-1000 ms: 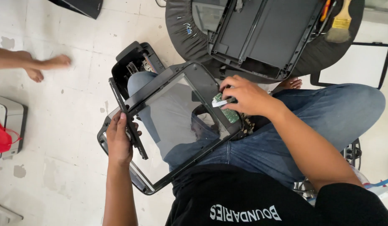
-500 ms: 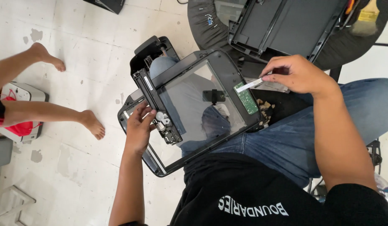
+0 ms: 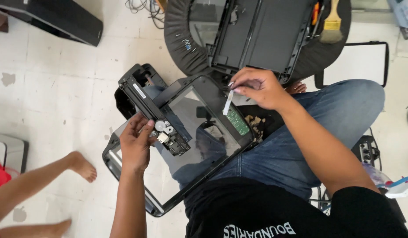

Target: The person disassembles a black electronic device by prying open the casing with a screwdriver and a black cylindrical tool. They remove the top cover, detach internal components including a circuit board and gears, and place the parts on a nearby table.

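Left hand grips the scanner bed at its carriage; right hand pinches the thin ribbon cable. Glass likely fragile: hold by the frame.

scanner bed on lap | brush behind, on table | foot left

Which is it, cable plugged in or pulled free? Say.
Cannot tell. The right hand pinches the white ribbon cable by its upper end; its lower end meets the green circuit board, connection unclear.
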